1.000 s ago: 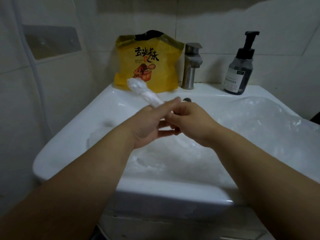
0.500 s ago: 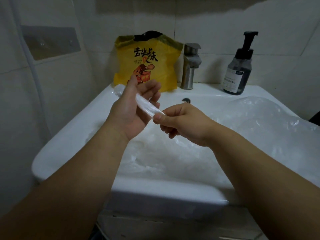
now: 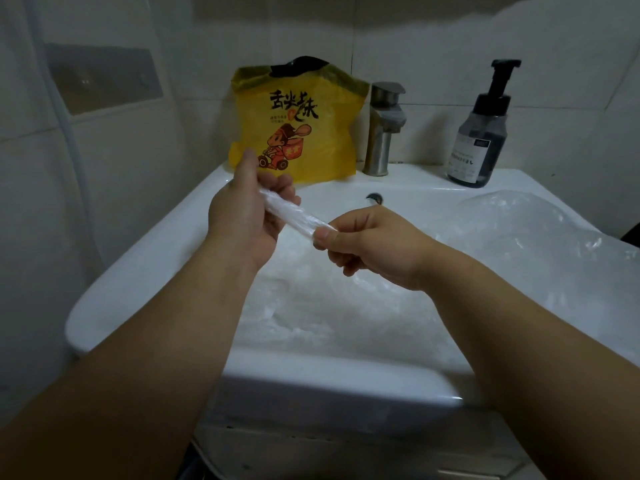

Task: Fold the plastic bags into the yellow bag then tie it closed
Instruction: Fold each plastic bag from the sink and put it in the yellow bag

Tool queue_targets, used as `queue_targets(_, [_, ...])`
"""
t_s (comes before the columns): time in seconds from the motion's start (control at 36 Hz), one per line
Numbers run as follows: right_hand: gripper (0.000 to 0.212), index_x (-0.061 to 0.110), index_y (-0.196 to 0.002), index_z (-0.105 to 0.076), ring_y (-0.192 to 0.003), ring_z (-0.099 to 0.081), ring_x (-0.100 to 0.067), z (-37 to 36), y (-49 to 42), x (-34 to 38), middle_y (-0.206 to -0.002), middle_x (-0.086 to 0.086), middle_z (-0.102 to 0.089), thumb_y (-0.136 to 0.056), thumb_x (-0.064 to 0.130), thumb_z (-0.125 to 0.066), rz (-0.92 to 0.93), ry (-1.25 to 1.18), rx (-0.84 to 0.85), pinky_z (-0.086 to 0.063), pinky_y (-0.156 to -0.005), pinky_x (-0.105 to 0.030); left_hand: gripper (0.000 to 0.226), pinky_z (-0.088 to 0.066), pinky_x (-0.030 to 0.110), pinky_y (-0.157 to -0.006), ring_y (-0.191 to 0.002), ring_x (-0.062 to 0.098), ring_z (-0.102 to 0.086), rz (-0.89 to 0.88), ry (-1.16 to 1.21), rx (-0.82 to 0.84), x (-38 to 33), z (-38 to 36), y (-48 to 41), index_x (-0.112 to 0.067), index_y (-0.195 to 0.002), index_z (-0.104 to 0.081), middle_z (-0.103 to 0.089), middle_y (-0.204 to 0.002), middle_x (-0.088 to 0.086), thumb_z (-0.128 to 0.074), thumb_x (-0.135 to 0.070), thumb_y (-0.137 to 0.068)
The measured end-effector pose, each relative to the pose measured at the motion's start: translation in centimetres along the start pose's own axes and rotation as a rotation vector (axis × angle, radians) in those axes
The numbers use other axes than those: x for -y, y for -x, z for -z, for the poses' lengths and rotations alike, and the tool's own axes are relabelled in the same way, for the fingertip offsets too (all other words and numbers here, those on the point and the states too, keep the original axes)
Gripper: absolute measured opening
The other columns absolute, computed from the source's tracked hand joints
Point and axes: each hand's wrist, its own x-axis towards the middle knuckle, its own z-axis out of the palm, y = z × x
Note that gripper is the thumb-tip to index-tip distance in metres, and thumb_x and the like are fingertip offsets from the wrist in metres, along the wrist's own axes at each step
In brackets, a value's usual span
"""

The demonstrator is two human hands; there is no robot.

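On my feed the left hand [image 3: 242, 216] curls its fingers round one end of a thin, tightly rolled clear plastic bag [image 3: 294, 216]. The right hand [image 3: 374, 244] pinches the other end between thumb and forefinger, above the white ceramic sink [image 3: 145, 271]. The yellow printed plastic bag [image 3: 311, 140] stands upright at the sink's back edge, just beside the steel tap [image 3: 381, 133]. Crumpled clear plastic sheeting [image 3: 346, 306] lies in the basin.

1 yellow bag [image 3: 298, 133], 1 tap [image 3: 382, 133], 1 pump bottle [image 3: 481, 133], 1 sink [image 3: 156, 271], 1 rolled clear bag [image 3: 294, 216]; loose clear bags [image 3: 519, 244] right, qty unclear.
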Motion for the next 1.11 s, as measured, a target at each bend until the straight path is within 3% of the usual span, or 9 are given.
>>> queue_targets(0.08, [0.018,0.009,-0.087,-0.071,-0.053,-0.051,-0.003,0.1,-0.1,-0.1,-0.063,0.001,-0.057,-0.092,0.023,-0.061,-0.004,-0.002,-0.009,-0.048,-0.056,-0.017,0.042,-0.056,0.033,-0.079,-0.046,0.007,-0.061,-0.027,-0.031,-0.011,0.2,0.0,-0.1,-0.011,-0.070,-0.051,-0.063,-0.050,-0.002,-0.046,-0.040,-0.100])
queue_targets(0.28, [0.018,0.009,-0.093,-0.070,-0.059,-0.051,-0.008,0.0,-0.1,-0.4,-0.067,0.000,-0.059,-0.093,0.024,-0.059,0.011,-0.031,-0.050,-0.047,-0.057,-0.019,0.044,-0.053,0.022,-0.055,-0.051,0.006,-0.065,-0.068,-0.073,-0.059,0.2,0.1,-0.5,-0.009,-0.069,-0.053,-0.064,-0.050,-0.003,-0.044,-0.038,-0.101])
queue_targets(0.44, [0.016,0.020,-0.088,-0.064,-0.063,-0.052,-0.010,-0.3,0.0,-0.4,-0.076,0.000,-0.062,-0.097,0.024,-0.052,0.049,-0.108,-0.192,-0.049,-0.058,-0.023,0.047,-0.056,0.031,-0.067,-0.069,0.016,-0.068,-0.045,-0.091,-0.052,0.3,0.2,0.3,-0.009,-0.076,-0.061,-0.071,-0.064,0.003,-0.038,-0.041,-0.103])
queue_targets(0.56, [0.023,0.011,-0.090,-0.062,-0.066,-0.050,-0.014,0.2,0.2,0.0,-0.079,-0.003,-0.060,-0.100,0.023,-0.046,0.041,-0.208,-0.234,-0.045,-0.058,-0.025,0.041,-0.046,0.023,-0.051,-0.059,0.008,-0.065,-0.075,-0.393,-0.121,0.6,0.7,1.3,-0.019,-0.085,-0.060,-0.070,-0.072,-0.001,-0.034,-0.046,-0.102])
queue_targets(0.69, [0.022,0.011,-0.087,-0.062,-0.065,-0.049,-0.013,0.7,0.7,0.8,-0.078,-0.002,-0.059,-0.099,0.023,-0.049,0.044,-0.155,-0.242,-0.045,-0.061,-0.025,0.046,-0.042,0.020,-0.042,-0.039,0.004,-0.046,-0.250,-0.729,-0.096,-1.4,2.0,1.7,-0.014,-0.073,-0.058,-0.057,-0.050,-0.004,-0.043,-0.048,-0.099])
queue_targets(0.83, [0.022,0.011,-0.087,-0.062,-0.066,-0.047,-0.014,0.8,0.4,2.6,-0.080,-0.002,-0.058,-0.099,0.025,-0.049,0.077,-0.131,-0.296,-0.043,-0.062,-0.027,0.058,-0.047,0.024,-0.050,-0.060,0.012,-0.059,-0.229,-0.707,-0.077,-4.5,1.3,1.9,-0.012,-0.086,-0.063,-0.066,-0.077,-0.001,-0.028,-0.056,-0.100])
queue_targets(0.94, [0.023,0.005,-0.096,-0.063,-0.060,-0.042,-0.013,1.3,-0.6,4.4,-0.076,-0.004,-0.053,-0.098,0.024,-0.051,0.092,-0.119,-0.392,-0.039,-0.058,-0.028,0.040,-0.053,0.029,-0.063,-0.080,0.016,-0.064,-0.193,-0.793,-0.020,-6.2,0.9,1.8,-0.014,-0.093,-0.060,-0.062,-0.095,-0.001,-0.037,-0.046,-0.100])
queue_targets(1.03, [0.021,0.004,-0.089,-0.059,-0.055,-0.038,-0.013,2.1,-1.6,5.8,-0.068,-0.004,-0.048,-0.097,0.023,-0.053,0.136,-0.091,-0.450,-0.036,-0.054,-0.029,0.024,-0.052,0.034,-0.075,-0.085,0.021,-0.058,-0.221,-0.861,0.019,-7.1,0.4,1.0,-0.014,-0.091,-0.056,-0.058,-0.092,0.003,-0.046,-0.035,-0.096])
queue_targets(1.11, [0.021,0.007,-0.085,-0.058,-0.056,-0.038,-0.017,3.3,-3.0,7.1,-0.063,-0.005,-0.043,-0.095,0.024,-0.054,0.184,-0.055,-0.511,-0.034,-0.060,-0.034,0.015,-0.046,0.034,-0.074,-0.080,0.022,-0.048,-0.238,-0.897,0.034,-8.1,-0.5,0.1,-0.017,-0.087,-0.050,-0.048,-0.086,0.007,-0.050,-0.031,-0.092])
